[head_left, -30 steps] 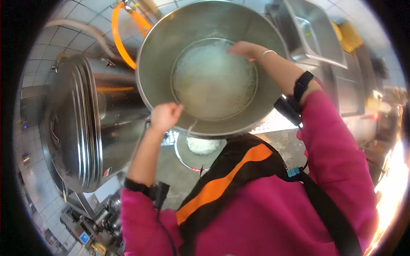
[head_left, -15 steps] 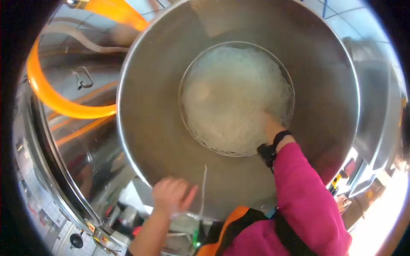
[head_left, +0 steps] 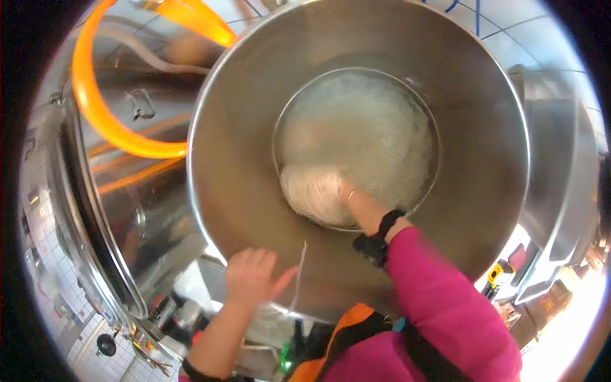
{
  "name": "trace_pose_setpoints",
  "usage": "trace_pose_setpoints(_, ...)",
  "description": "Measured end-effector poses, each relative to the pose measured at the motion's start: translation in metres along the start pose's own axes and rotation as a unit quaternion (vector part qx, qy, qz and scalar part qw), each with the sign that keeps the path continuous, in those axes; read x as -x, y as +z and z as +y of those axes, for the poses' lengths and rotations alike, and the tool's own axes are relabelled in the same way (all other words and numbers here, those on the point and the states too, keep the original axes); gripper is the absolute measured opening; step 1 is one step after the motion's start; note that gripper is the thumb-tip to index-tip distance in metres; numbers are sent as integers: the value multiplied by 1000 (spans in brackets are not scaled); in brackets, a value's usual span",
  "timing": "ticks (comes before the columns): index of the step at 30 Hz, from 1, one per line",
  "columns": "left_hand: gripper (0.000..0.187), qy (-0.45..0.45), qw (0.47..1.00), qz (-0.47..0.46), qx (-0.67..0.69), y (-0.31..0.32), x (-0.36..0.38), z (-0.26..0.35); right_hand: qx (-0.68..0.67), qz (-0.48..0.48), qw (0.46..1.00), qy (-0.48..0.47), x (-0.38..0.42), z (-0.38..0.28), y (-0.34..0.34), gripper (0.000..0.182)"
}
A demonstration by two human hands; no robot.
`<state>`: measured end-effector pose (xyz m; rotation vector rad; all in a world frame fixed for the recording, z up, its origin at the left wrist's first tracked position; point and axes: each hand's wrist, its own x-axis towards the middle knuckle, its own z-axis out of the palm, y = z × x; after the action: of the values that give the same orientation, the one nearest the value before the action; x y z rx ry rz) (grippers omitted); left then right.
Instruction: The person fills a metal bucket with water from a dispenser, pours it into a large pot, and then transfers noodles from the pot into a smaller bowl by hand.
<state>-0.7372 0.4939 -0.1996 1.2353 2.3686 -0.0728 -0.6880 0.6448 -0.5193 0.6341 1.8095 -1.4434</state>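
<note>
A large steel pot (head_left: 235,127) holds a round wire-rimmed basket with cloudy liquid and pale, thin noodle-like strands (head_left: 312,191). My right hand (head_left: 349,193), below a magenta sleeve and black wristband, reaches into the basket at its lower part. Its fingers press into a bunch of strands bulging at the lower left; the fingertips are hidden. My left hand (head_left: 254,277) rests at the pot's near left rim, fingers together and thumb apart, holding nothing visible. A thin white strand (head_left: 300,274) hangs on the pot wall just right of it.
An orange hose (head_left: 105,124) curves at the left over a second steel vessel (head_left: 114,191) and ends behind the pot's rim. Steel equipment (head_left: 554,165) stands at the right. A yellow device (head_left: 501,274) lies at the lower right, and a black round item (head_left: 106,344) at the lower left.
My right hand has moved left and slightly down in the basket, and a bunch of strands now bulges beside it. My left hand stays at the rim. The view has shifted slightly.
</note>
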Motion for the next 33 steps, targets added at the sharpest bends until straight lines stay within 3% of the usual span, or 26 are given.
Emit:
trace_pose_setpoints(1, 36, -4, 1000, 3, 2, -2, -2, 3, -24, -6, 1000, 4, 6, 2, -26, 29)
trace_pose_setpoints(3, 41, -18, 995, -86, -48, -1, -3, 5, -88, -18, 996, 21, 22, 1, -77, 28)
trace_pose_setpoints(4, 41, -24, 996, -76, -47, -1, -3, 10, -121, -19, 992, 39, 33, 1, -108, 27)
trace_pose_setpoints(6, 39, 8, 983, -156, -94, 1, 1, 25, -206, -5, 973, 102, 57, -1, -166, 26)
trace_pose_setpoints(8, 34, 3, 983, -169, -66, 15, 9, 39, -282, 31, 942, 179, 81, -10, -220, 26)
trace_pose_setpoints(9, 30, 7, 981, -189, -39, 20, 13, 46, -272, -103, 956, 35, 92, 7, -248, 20)
trace_pose_setpoints(10, 30, 2, 983, -183, -32, 17, 12, 47, -21, 28, 999, 16, 111, -9, -253, 16)
trace_pose_setpoints(12, 25, 3, 963, -269, 29, 15, 6, 39, -28, 76, 995, 66, 135, -31, -257, 21)
trace_pose_setpoints(13, 25, 3, 964, -265, 33, 20, 7, 40, -43, 128, 985, 108, 148, -35, -258, 26)
trace_pose_setpoints(16, 22, 22, 966, -249, 67, 28, 14, 48, 10, 141, 986, 87, 178, -39, -251, 26)
trace_pose_setpoints(19, 18, 67, 967, -208, 130, 28, 31, 57, 160, 153, 975, 20, 205, -34, -242, 27)
trace_pose_setpoints(20, 15, 57, 968, -123, 212, 32, 38, 57, 236, 152, 960, -17, 212, -31, -238, 27)
trace_pose_setpoints(21, 14, 47, 955, -38, 291, 34, 46, 57, 321, 152, 933, -57, 218, -28, -234, 27)
trace_pose_setpoints(22, 19, 35, 918, -19, 394, 36, 51, 55, 401, 155, 898, -94, 223, -24, -228, 27)
trace_pose_setpoints(23, 19, 39, 919, -16, 392, 36, 56, 60, 469, 163, 859, -127, 227, -20, -225, 27)
trace_pose_setpoints(25, 28, 143, 940, 85, 297, 41, 62, 62, 517, 180, 824, -146, 232, -22, -217, 28)
trace_pose_setpoints(27, 39, 174, 942, 111, 263, 53, 71, 62, 504, 189, 833, -129, 243, -23, -206, 29)
trace_pose_setpoints(29, 46, 213, 952, 216, 47, 67, 77, 54, 458, 198, 862, -83, 252, -30, -196, 32)
trace_pose_setpoints(30, 60, 154, 953, 248, 81, 73, 84, 54, 462, 198, 860, -84, 250, -27, -195, 32)
trace_pose_setpoints(31, 60, 152, 952, 252, 81, 79, 90, 58, 454, 225, 856, -106, 250, -24, -191, 32)
trace_pose_setpoints(32, 65, 28, 901, 347, 259, 86, 94, 65, 443, 252, 851, -128, 249, -21, -189, 31)
trace_pose_setpoints(33, 71, -97, 797, 419, 423, 96, 93, 71, 443, 253, 850, -128, 260, -34, -181, 31)
